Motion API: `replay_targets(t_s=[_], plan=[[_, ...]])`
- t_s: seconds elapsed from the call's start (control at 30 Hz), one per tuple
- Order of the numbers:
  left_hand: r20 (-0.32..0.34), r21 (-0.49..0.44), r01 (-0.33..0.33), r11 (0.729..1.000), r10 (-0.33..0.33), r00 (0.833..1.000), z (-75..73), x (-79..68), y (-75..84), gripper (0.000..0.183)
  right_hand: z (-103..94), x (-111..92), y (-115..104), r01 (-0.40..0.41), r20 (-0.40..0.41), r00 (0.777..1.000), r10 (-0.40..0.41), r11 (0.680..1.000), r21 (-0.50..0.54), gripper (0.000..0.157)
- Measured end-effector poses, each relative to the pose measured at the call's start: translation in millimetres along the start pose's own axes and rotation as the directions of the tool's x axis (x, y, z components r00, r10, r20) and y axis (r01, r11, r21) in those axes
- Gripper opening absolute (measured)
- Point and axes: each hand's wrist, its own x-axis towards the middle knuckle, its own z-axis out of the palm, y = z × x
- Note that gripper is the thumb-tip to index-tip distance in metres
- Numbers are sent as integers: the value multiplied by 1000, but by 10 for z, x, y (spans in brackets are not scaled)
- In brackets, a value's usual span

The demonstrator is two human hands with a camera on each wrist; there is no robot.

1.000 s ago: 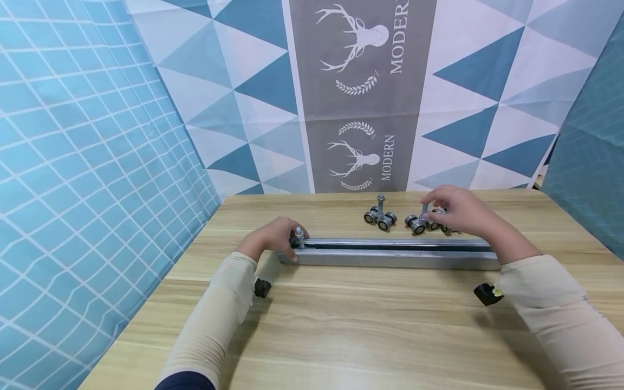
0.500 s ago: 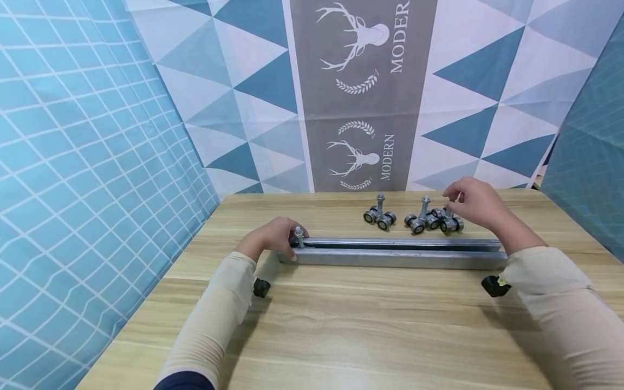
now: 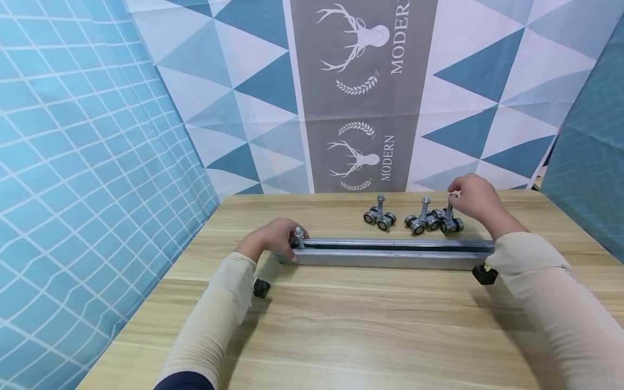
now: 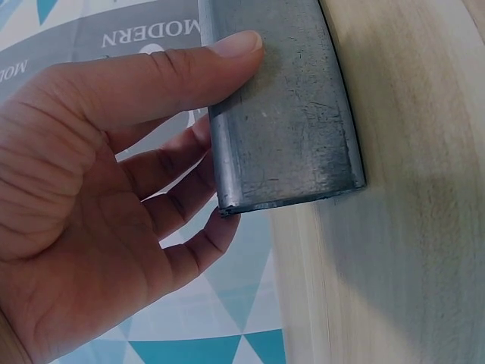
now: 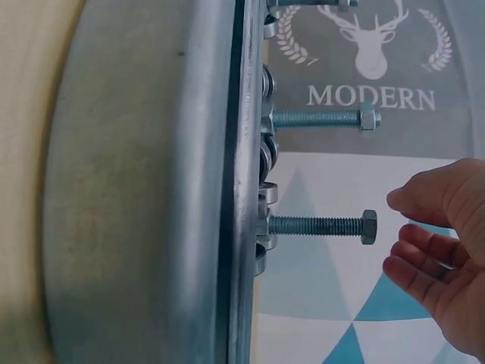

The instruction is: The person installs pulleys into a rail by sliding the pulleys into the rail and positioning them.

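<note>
A grey metal C-channel rail (image 3: 390, 259) lies across the table, its slot facing up. My left hand (image 3: 275, 238) grips its left end; in the left wrist view the thumb presses one wall and the fingers lie behind. A bolt (image 3: 299, 236) stands up from the slot beside that hand. Behind the rail stand three roller trolleys with upright bolts: a left one (image 3: 380, 214), a middle one (image 3: 417, 221) and a right one (image 3: 452, 224). My right hand (image 3: 478, 200) is at the right trolley's bolt. The right wrist view shows its loosely curved fingers (image 5: 417, 269) apart from the bolt head (image 5: 369, 227).
The wood-grain table (image 3: 370, 314) extends in front of the rail. A patterned cloth (image 3: 361, 108) hangs behind it, and a blue grid-patterned curtain (image 3: 88, 162) hangs at the left. Black wrist devices (image 3: 485, 274) sit under both forearms.
My right hand has moved right from the middle trolley's bolt to the right trolley's bolt. The left hand and the rail have stayed in place.
</note>
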Motion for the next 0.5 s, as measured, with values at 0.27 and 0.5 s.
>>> replay_targets(t_s=[0.27, 0.5], plan=[[6, -6, -4, 1000, 4, 1000, -10, 2, 19, 57, -4, 129, -9, -69, 78, 994, 77, 992, -101, 30], [7, -4, 2, 1000, -2, 1000, -7, 5, 13, 58, 16, 213, -66, -134, 130, 980, 149, 984, -116, 26]])
